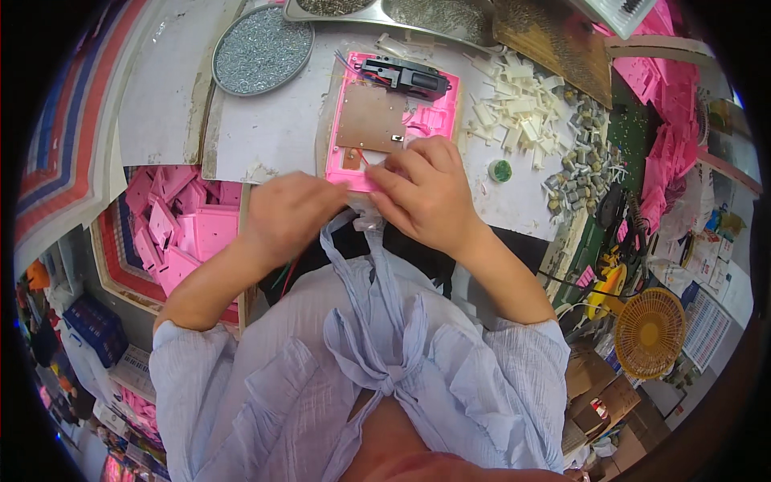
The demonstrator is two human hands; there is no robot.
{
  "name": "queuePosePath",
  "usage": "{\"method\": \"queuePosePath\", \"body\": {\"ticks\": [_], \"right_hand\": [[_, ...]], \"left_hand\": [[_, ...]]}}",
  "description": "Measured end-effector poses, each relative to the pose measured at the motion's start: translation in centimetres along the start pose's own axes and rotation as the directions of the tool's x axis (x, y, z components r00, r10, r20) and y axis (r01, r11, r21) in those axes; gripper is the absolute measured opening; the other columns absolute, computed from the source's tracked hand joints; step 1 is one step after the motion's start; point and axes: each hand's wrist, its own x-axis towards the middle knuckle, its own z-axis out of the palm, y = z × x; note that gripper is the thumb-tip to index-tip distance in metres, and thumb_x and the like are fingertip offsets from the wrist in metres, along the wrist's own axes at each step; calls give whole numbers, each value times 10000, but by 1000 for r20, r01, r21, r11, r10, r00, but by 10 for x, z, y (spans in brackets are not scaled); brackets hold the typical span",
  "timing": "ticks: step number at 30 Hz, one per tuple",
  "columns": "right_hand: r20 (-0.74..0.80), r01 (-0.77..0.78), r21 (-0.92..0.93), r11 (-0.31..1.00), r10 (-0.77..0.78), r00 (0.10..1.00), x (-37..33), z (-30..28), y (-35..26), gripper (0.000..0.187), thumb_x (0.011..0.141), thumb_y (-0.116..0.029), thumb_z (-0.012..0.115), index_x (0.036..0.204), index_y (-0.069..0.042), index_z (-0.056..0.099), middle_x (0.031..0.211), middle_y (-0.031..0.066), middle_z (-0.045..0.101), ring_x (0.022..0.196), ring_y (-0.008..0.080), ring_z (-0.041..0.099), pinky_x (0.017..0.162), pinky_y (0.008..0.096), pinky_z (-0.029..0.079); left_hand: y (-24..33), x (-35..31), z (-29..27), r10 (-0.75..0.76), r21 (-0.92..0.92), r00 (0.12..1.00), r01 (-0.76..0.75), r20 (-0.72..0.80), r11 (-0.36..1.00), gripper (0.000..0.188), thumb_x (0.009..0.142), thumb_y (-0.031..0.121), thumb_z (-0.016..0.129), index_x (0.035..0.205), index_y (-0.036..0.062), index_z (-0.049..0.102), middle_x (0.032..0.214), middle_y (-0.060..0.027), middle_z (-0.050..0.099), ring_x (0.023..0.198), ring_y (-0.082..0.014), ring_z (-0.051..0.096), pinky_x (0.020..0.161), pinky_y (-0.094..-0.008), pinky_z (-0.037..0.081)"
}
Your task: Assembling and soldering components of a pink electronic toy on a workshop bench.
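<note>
A pink plastic housing (331, 161) lies on the white worktop in front of me. Fixed in it are a brown circuit board (371, 116) and, along its far side, a black mechanism (405, 78) with thin wires. My right hand (430, 193) is over the near right corner, thumb and fingers closed around a short red wire (361, 156) that rises beside the board. My left hand (293, 210) is at the near left corner, its fingertips pinched together by the pink rim. What those fingers hold is hidden. Red and green wires hang below my left wrist.
A round tray of small metal screws (263, 50) stands far left. White plastic parts (522, 100), small metal motors (574, 161) and a green-topped pot (499, 170) lie to the right. A box of pink panels (181, 233) sits at left. An orange fan (650, 333) is at lower right.
</note>
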Motion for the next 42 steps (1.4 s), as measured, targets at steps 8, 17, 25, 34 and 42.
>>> {"method": "queuePosePath", "body": {"ticks": [8, 17, 25, 34, 42], "right_hand": [[16, -40, -119, 992, 42, 999, 15, 18, -18, 301, 778, -210, 777, 1031, -60, 710, 996, 62, 636, 970, 258, 576, 910, 467, 411], [84, -102, -156, 983, 116, 990, 22, 23, -30, 328, 718, -273, 821, 935, -85, 664, 986, 64, 626, 957, 265, 571, 887, 478, 379], [272, -58, 14, 998, 52, 961, 62, -26, -5, 212, 768, -233, 777, 886, -93, 670, 861, 74, 644, 921, 298, 602, 815, 456, 450], [-525, -115, -544, 831, -229, 820, 310, -94, 160, 197, 795, 22, 665, 991, -1, 678, 891, 184, 677, 881, 378, 672, 806, 451, 551], [-656, 388, -389, 836, -547, 521, 259, -124, 90, 151, 869, -62, 722, 999, -33, 650, 885, 107, 685, 842, 265, 654, 787, 370, 523]], "left_hand": [[13, -38, 7, -196, 49, 961, 190, 196, 981, 138, 854, 151, 742, 845, 79, 624, 798, -83, 577, 736, -294, 601, 628, -418, 489], [4, -5, -27, -37, -265, 929, 142, 368, 954, 186, 845, 154, 750, 964, 58, 644, 872, -106, 613, 802, -310, 639, 690, -424, 523], [-35, 17, -8, 65, -279, 992, -33, 106, 960, 195, 841, 135, 781, 990, 63, 678, 866, -108, 602, 754, -325, 630, 640, -426, 512], [-48, 23, -15, 118, -288, 976, -61, 184, 956, 207, 795, 170, 833, 939, 95, 703, 829, -77, 600, 732, -297, 630, 627, -416, 499], [-45, 16, -11, 41, -315, 982, 20, 186, 949, 173, 824, 167, 796, 931, 84, 688, 842, -84, 593, 751, -297, 633, 645, -413, 509]]}}
